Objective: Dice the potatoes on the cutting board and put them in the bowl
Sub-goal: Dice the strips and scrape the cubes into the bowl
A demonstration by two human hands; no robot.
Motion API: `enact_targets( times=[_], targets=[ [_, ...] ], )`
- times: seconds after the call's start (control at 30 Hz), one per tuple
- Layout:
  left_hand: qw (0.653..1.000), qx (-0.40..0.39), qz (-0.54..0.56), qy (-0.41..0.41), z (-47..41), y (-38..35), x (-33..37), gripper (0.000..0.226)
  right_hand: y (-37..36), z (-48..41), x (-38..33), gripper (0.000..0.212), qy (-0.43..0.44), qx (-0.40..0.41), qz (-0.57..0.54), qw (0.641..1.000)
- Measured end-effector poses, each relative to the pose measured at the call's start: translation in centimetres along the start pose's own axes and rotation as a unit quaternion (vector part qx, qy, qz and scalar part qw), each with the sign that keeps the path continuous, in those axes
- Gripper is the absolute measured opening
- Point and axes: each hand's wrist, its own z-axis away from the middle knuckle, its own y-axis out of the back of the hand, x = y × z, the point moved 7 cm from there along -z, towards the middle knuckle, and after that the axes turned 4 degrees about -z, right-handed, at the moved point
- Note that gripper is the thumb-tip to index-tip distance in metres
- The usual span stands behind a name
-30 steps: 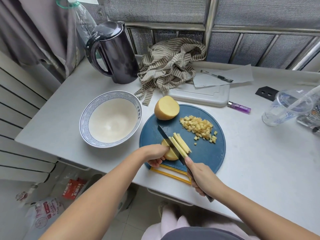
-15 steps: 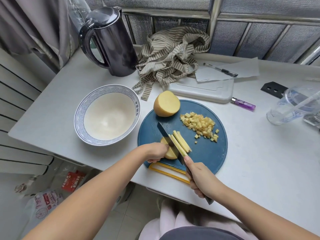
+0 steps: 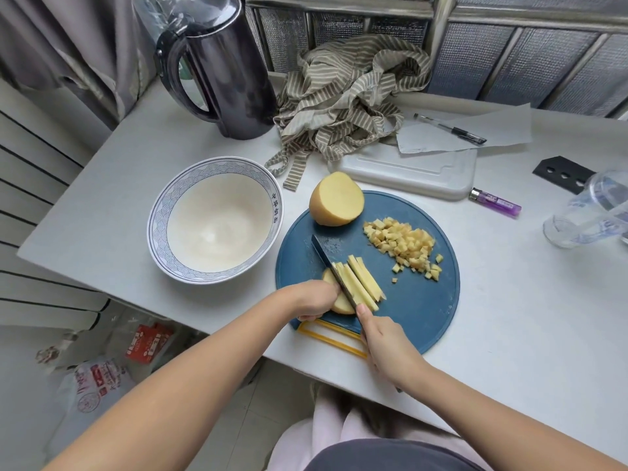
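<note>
A round blue cutting board (image 3: 418, 307) lies near the table's front edge. On it, my left hand (image 3: 311, 299) holds a potato piece (image 3: 339, 305) down with curled fingers. My right hand (image 3: 385, 341) grips a black knife (image 3: 331, 263) whose blade stands in that piece, right beside my left fingers. Several cut potato sticks (image 3: 362, 282) lie just right of the blade. A pile of potato dice (image 3: 404, 244) sits on the board's far right. A potato half (image 3: 336, 198) rests at the board's far edge. The empty white bowl (image 3: 159, 212) with a blue rim stands left of the board.
A dark kettle (image 3: 221, 73) stands at the back left, a striped cloth (image 3: 350, 93) behind the board. A white cutting board (image 3: 407, 169), paper, pen (image 3: 452, 129) and purple lighter (image 3: 494, 202) lie at the back right. A clear plastic cup (image 3: 591, 212) lies at the far right.
The knife blade has shifted slightly left into the potato piece, and one more stick lies beside it. Both hands stay in the same place.
</note>
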Motion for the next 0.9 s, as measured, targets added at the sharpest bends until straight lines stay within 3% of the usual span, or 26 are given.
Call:
enact_targets(
  times=[0.1,0.27,0.53,0.9],
  targets=[
    [1.000,-0.006,0.015,-0.005,0.0,-0.1,0.1,0.056,-0.1,-0.1,0.5,0.056,-0.002,0.007,-0.016,1.000],
    [0.997,-0.020,0.076,0.010,0.6,-0.2,-0.3,0.049,0.0,0.0,1.0,0.062,-0.050,-0.045,-0.161,0.985],
    [0.986,-0.048,0.158,0.032,1.4,-0.1,-0.3,0.042,1.4,1.4,-0.7,0.057,-0.034,-0.050,-0.130,0.990],
    [0.985,-0.076,0.152,0.038,2.3,0.4,-0.1,0.036,1.5,3.5,-0.1,0.060,-0.036,-0.080,-0.125,0.988]
  ],
)
